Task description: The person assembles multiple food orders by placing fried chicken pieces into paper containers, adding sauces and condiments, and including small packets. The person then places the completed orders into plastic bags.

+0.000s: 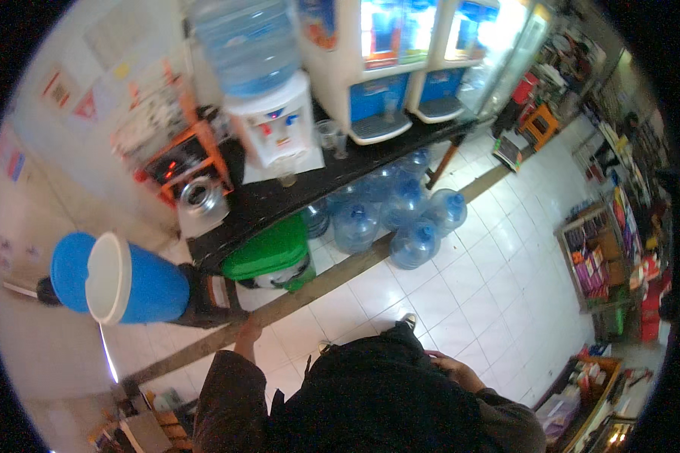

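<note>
My left hand [249, 330] hangs low at the left, by the dark stand [208, 298] under a blue drum with a white rim [147, 287]. Its fingers are small and blurred, so I cannot see whether it touches the stand. At the right, my right hand [455, 370] is against the side of my dark clothing [378, 377]. Its fingers are curled in toward the cloth, and what they hold, if anything, is hidden. A shoe tip [409, 321] shows on the white tiles below me.
Ahead runs a black counter [238, 215] with a water dispenser [272, 128] and drink machines [374, 113]. Beneath it are a green-lidded bin [268, 249] and several blue water jugs [415, 241]. An orange stool [540, 124] and a goods rack [597, 260] stand right.
</note>
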A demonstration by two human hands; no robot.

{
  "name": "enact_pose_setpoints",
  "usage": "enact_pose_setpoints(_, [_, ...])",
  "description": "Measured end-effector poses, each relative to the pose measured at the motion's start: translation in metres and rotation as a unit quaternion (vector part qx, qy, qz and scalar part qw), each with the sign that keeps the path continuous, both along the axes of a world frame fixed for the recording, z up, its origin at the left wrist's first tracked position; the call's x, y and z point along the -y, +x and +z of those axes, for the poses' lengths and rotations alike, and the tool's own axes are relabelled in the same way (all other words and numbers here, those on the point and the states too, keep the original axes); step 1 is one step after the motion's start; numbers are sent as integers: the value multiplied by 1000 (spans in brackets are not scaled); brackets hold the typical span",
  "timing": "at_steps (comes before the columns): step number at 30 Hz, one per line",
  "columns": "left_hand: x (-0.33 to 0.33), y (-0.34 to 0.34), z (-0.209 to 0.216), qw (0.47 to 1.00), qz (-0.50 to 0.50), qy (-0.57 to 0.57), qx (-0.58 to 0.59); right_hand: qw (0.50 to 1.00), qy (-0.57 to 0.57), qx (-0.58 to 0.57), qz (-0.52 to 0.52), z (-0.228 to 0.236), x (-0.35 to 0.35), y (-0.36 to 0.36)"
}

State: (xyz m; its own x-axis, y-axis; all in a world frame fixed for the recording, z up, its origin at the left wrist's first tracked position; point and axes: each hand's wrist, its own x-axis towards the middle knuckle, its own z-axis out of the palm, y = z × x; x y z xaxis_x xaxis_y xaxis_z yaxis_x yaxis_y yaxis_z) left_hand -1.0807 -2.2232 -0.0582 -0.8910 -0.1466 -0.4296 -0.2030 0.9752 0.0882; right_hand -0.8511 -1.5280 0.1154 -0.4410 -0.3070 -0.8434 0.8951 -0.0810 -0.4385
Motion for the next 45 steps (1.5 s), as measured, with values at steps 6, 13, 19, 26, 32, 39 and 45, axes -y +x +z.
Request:
enact_pose_setpoints(6, [-277, -100, 4, 903, 33, 417, 97, 708, 294, -39, 641, -99, -150, 75])
enact_pose_setpoints(13, [-468, -99, 53, 926, -198, 199, 253, 973, 172, -25, -153, -86, -323, -7])
enact_pose_setpoints(19, [-630, -173, 65, 904, -240, 165, 314, 814, 551, -52, -176, -112, -514, -56])
enact_pose_setpoints(26, [-825, -368, 59, 889, -327, 58, 316, 849, 445, 17, -285, -145, -603, -10])
enact_pose_setpoints(32, [-1212, -542, 66, 819, -566, 53, 76, 847, 446, 54, 285, -126, -557, 81])
enact_pose_setpoints(39, [-1651, -501, 143, 632, -551, 537, 100, 899, 348, 240, -112, -116, -690, 5])
enact_pose_setpoints(45, [-1679, -511, 93, 648, -689, 199, 255, 880, 442, 171, -26, -160, -1010, -124])
